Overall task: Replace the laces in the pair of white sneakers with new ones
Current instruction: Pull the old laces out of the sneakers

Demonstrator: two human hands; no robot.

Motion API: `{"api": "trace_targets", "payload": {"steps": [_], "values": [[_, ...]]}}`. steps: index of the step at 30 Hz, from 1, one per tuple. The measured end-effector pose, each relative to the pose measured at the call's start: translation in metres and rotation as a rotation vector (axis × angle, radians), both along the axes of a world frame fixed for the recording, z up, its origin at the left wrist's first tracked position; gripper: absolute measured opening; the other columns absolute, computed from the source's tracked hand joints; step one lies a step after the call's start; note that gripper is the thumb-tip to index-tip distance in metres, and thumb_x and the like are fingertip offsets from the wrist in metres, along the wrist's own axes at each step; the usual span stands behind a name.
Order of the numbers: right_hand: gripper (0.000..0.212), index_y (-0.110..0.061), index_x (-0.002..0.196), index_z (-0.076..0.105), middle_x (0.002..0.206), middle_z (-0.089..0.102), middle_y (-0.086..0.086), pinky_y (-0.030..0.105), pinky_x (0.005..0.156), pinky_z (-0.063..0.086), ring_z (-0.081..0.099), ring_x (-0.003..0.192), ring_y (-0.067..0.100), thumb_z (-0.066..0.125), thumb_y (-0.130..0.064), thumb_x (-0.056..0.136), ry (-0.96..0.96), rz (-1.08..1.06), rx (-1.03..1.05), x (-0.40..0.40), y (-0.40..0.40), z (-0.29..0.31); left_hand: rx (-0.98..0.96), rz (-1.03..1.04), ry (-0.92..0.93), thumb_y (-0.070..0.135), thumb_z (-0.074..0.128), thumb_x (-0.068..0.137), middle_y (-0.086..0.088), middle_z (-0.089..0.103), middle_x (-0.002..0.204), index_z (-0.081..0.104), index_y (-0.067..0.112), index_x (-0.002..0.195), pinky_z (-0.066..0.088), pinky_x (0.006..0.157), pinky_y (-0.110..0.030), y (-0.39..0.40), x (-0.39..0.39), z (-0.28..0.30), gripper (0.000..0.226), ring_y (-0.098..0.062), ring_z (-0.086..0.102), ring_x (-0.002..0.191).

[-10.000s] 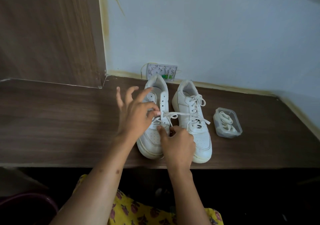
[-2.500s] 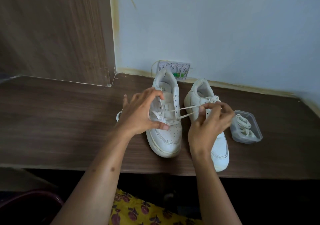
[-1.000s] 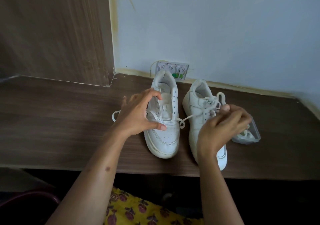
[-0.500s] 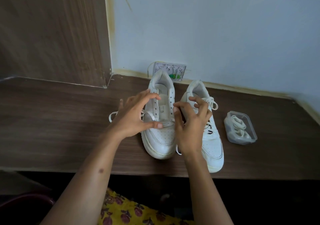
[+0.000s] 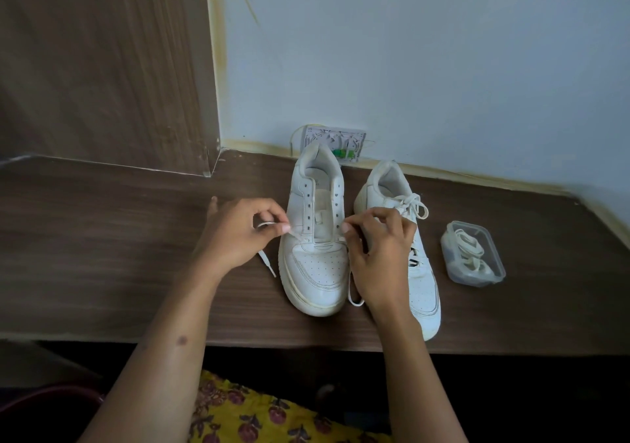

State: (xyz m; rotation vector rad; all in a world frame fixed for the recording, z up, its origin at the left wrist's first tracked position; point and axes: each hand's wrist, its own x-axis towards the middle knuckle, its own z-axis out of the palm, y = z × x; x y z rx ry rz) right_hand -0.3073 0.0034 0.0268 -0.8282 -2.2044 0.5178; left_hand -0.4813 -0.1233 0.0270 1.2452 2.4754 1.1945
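Two white sneakers stand side by side on the dark wooden shelf (image 5: 102,245), toes toward me. The left sneaker (image 5: 315,265) has nearly all its eyelets bare; its old lace (image 5: 266,261) stays only in the lowest holes, one end trailing on the wood to its left, the other end lying between the shoes. My left hand (image 5: 240,234) pinches the lace at the shoe's left lower eyelet. My right hand (image 5: 380,251) pinches it at the right lower eyelet. The right sneaker (image 5: 421,279) is still laced and tied, partly behind my right hand.
A small clear plastic box (image 5: 472,255) holding coiled cream laces sits to the right of the shoes. A wall socket plate (image 5: 335,142) is behind the left sneaker's heel. A wooden panel (image 5: 102,67) rises at the back left. The shelf's front edge runs just under the toes.
The lace has come out of the left sneaker's upper eyelets. My right hand came back from the right and now pinches at the lowest right eyelet; my left hand shifted to the lowest left eyelet.
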Motion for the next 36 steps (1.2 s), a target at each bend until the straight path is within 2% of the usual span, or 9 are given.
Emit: {"api": "trace_targets", "payload": {"steps": [5, 8, 15, 21, 24, 27, 29, 31, 36], "values": [[0.011, -0.022, 0.086, 0.072, 0.085, 0.055, -0.013, 0.025, 0.082, 0.033, 0.039, 0.092, 0.011, 0.071, -0.032, 0.088, -0.034, 0.023, 0.039, 0.005, 0.001, 0.001, 0.004, 0.070, 0.036, 0.038, 0.071, 0.086, 0.015, 0.064, 0.076, 0.067, 0.042, 0.083, 0.017, 0.114, -0.059, 0.002, 0.004, 0.003, 0.007, 0.006, 0.054, 0.077], [0.006, -0.023, 0.085, 0.072, 0.076, 0.060, -0.015, 0.032, 0.083, 0.039, 0.046, 0.086, 0.013, 0.073, -0.028, 0.086, -0.066, 0.069, 0.028, 0.008, 0.004, 0.000, 0.047, 0.075, 0.028, 0.036, 0.073, 0.084, 0.017, 0.064, 0.070, 0.066, 0.043, 0.081, 0.031, 0.106, -0.062, 0.001, 0.004, 0.004, 0.010, 0.006, 0.053, 0.065], [0.007, -0.013, 0.082, 0.066, 0.081, 0.064, -0.005, 0.034, 0.081, 0.033, 0.045, 0.086, 0.017, 0.069, -0.010, 0.088, -0.121, 0.072, 0.042, 0.010, 0.005, -0.004, 0.102, 0.072, -0.022, 0.030, 0.074, 0.084, 0.029, 0.063, 0.074, 0.068, 0.042, 0.083, 0.037, 0.102, -0.059, -0.002, 0.006, 0.010, 0.013, 0.009, 0.053, 0.067], [0.012, -0.012, 0.084, 0.054, 0.073, 0.059, -0.001, 0.042, 0.070, 0.046, 0.055, 0.067, 0.023, 0.055, -0.006, 0.095, -0.126, 0.096, -0.014, 0.005, -0.004, -0.001, 0.130, 0.170, 0.166, 0.027, 0.076, 0.082, 0.020, 0.062, 0.063, 0.065, 0.045, 0.083, 0.036, 0.102, -0.056, 0.002, 0.006, 0.007, 0.021, 0.007, 0.051, 0.063], [0.008, -0.015, 0.090, 0.054, 0.080, 0.062, -0.002, 0.043, 0.070, 0.050, 0.059, 0.072, 0.022, 0.054, -0.011, 0.097, -0.109, 0.101, -0.070, 0.004, -0.008, -0.001, 0.104, 0.076, 0.231, 0.029, 0.074, 0.081, 0.022, 0.063, 0.102, 0.062, 0.051, 0.102, 0.017, 0.114, -0.062, 0.006, 0.013, 0.008, 0.033, 0.003, 0.054, 0.095], [0.010, -0.015, 0.108, 0.056, 0.103, 0.066, 0.001, 0.037, 0.076, 0.051, 0.062, 0.087, 0.020, 0.052, -0.014, 0.099, -0.124, 0.119, -0.112, 0.004, -0.011, 0.001, 0.036, -0.139, 0.149, 0.057, 0.069, 0.078, 0.019, 0.031, 0.150, 0.047, 0.059, 0.129, -0.007, 0.114, -0.063, 0.011, 0.027, 0.011, 0.056, -0.002, 0.028, 0.136], [0.016, -0.013, 0.114, 0.058, 0.109, 0.064, 0.002, 0.031, 0.077, 0.049, 0.062, 0.090, 0.018, 0.055, -0.016, 0.098, -0.140, 0.138, -0.127, 0.004, -0.011, 0.001, -0.042, -0.224, 0.075, 0.070, 0.069, 0.070, 0.024, 0.012, 0.158, 0.037, 0.062, 0.135, -0.013, 0.114, -0.061, 0.013, 0.032, 0.011, 0.074, -0.004, 0.015, 0.145], [0.010, -0.013, 0.104, 0.063, 0.101, 0.062, 0.001, 0.025, 0.073, 0.046, 0.060, 0.083, 0.015, 0.059, -0.015, 0.095, -0.113, 0.131, -0.107, 0.004, -0.012, 0.003, -0.105, -0.246, 0.042, 0.069, 0.075, 0.061, 0.027, 0.006, 0.158, 0.038, 0.059, 0.136, -0.011, 0.115, -0.062, 0.014, 0.032, 0.010, 0.084, -0.008, 0.012, 0.147], [0.012, -0.011, 0.086, 0.067, 0.088, 0.058, -0.002, 0.036, 0.066, 0.051, 0.058, 0.074, 0.020, 0.060, -0.003, 0.090, -0.052, 0.097, -0.018, 0.002, -0.010, 0.002, -0.126, -0.224, -0.005, 0.064, 0.083, 0.054, 0.029, 0.010, 0.157, 0.045, 0.054, 0.124, -0.006, 0.116, -0.062, 0.014, 0.028, 0.009, 0.080, -0.007, 0.011, 0.146]]}}
